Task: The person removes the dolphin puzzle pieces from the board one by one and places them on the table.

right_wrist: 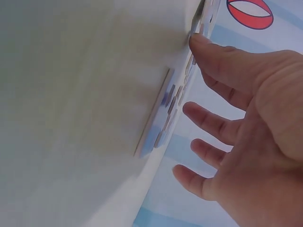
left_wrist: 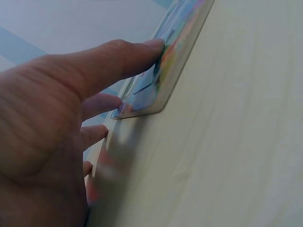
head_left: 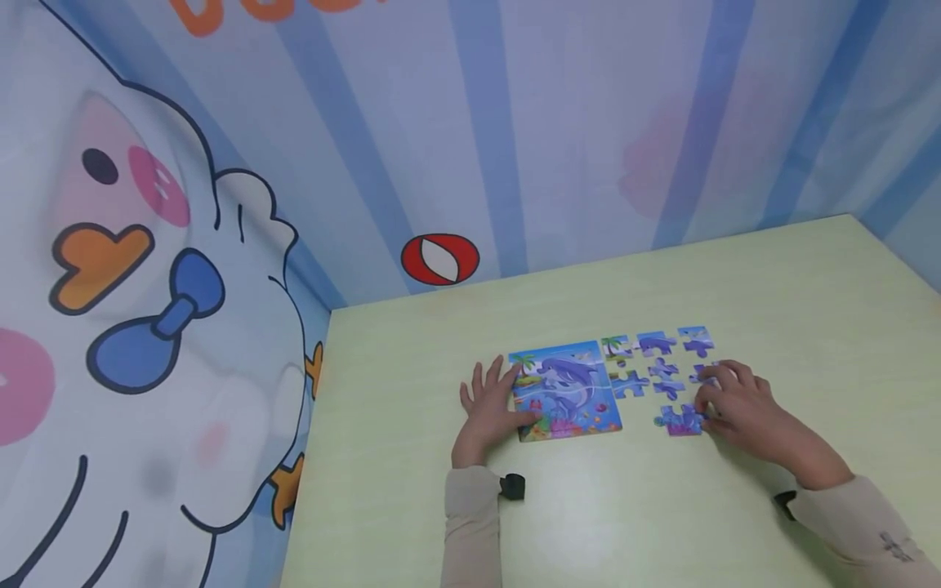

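Observation:
In the head view my left hand (head_left: 485, 416) lies at the left side of a square dolphin picture board (head_left: 566, 392). Its thumb (left_wrist: 154, 47) rests on the board's lower left corner, fingers spread along the left edge. To the right, my right hand (head_left: 746, 412) pinches the right edge of a purple-blue jigsaw piece (head_left: 678, 420) between thumb and index finger. The right thumb (right_wrist: 201, 42) is at a piece's edge in the right wrist view, the index fingertip hidden behind it. Another small piece (head_left: 697, 373) shows partly under the fingers.
Loose jigsaw pieces lie between board and right hand: a palm tree piece (head_left: 616, 347), a dolphin piece (head_left: 654, 343), a top right piece (head_left: 695, 340) and several more. More pieces (right_wrist: 156, 118) lie beneath the right hand. A printed cloth wall (head_left: 573, 147) borders the pale table (head_left: 382, 449).

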The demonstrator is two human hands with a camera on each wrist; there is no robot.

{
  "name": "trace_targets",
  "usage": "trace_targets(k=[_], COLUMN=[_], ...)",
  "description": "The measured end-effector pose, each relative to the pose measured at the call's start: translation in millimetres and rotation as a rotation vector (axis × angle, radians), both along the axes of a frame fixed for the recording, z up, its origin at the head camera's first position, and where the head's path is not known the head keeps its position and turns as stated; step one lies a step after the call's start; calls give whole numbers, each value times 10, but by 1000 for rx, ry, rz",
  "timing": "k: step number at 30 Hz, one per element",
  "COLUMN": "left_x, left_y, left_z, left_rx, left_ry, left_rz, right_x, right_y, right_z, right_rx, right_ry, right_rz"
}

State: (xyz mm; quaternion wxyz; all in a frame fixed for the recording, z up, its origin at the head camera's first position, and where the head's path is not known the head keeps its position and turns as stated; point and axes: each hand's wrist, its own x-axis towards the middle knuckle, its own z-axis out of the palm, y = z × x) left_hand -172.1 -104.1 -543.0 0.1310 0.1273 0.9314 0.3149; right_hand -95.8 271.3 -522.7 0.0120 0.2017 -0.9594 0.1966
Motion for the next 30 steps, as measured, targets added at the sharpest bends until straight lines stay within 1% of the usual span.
trace_targets(k=[6, 12, 17, 22, 26, 30], left_x=[13, 0, 5, 25, 19, 5], left_y=[-4, -4, -5, -9, -11, -9], left_z=[-1, -20, -4, 37, 34, 28], left_rx=[5, -16, -17, -5, 0, 5], left_ry=[-2, 0, 5, 2, 1, -4], left_rz=[3, 2, -2, 1, 4, 4], right_x=[2, -4, -28, -82, -130, -175], right_y=[6, -25, -104, -254, -371, -486], right_z=[-6, 15, 68, 121, 150, 182], right_rx=[-7, -11, -25, -27, -46, -90], right_ry=[18, 30, -1, -29, -1, 33], right_rz=[-1, -5, -16, -27, -5, 25])
